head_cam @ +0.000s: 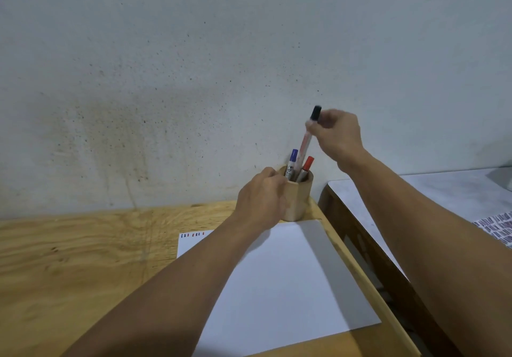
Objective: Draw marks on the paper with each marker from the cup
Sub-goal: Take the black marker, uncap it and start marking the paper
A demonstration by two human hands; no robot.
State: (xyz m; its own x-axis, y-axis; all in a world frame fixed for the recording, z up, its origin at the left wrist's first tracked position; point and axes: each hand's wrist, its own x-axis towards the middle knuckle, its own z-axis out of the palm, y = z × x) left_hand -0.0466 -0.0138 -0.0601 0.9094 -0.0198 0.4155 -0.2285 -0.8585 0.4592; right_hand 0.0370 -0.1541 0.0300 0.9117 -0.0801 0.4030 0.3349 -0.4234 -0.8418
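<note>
**Right hand pinches a black-capped marker above the cup**

The right hand (pixel 336 133) is raised at about one o'clock from the paper, wrist bent, fingertips pinching the black-capped marker (pixel 309 137) just below its cap. The marker tilts, its lower end down inside the wooden cup (pixel 297 198). The left hand (pixel 261 198) wraps the cup's left side, fingers curled around it. Two more markers stand inside: a blue-capped marker (pixel 292 161) and a red-capped marker (pixel 306 166). The cup sits at twelve o'clock of the white paper (pixel 288 287), touching its far edge, on the plywood table (pixel 83 259). Short coloured marks (pixel 192 235) line the paper's top-left corner, at ten o'clock.
</note>
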